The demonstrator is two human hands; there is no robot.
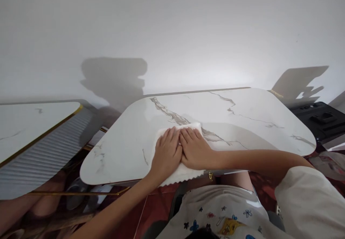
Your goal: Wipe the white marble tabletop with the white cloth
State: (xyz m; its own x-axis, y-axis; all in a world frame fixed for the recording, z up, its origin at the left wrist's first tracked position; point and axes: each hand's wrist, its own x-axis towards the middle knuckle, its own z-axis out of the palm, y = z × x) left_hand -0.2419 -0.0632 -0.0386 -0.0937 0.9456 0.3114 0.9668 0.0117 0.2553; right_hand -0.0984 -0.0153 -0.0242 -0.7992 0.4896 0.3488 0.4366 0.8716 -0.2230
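Note:
A white cloth (185, 173) with a zigzag near edge lies on the white marble-patterned table (242, 124), close to the table's front edge. My left hand (166, 152) rests flat on the cloth with fingers stretched forward. Right beside it, touching, my right hand (194, 148) also lies flat on the cloth, fingers extended toward the far side. Both hands cover most of the cloth; only its far edge and near edge show.
A second white table with a gold rim (32, 131) and ribbed side stands at the left. A black device (320, 118) sits at the right beyond the table. A plain white wall is behind. The red floor (159, 206) shows below.

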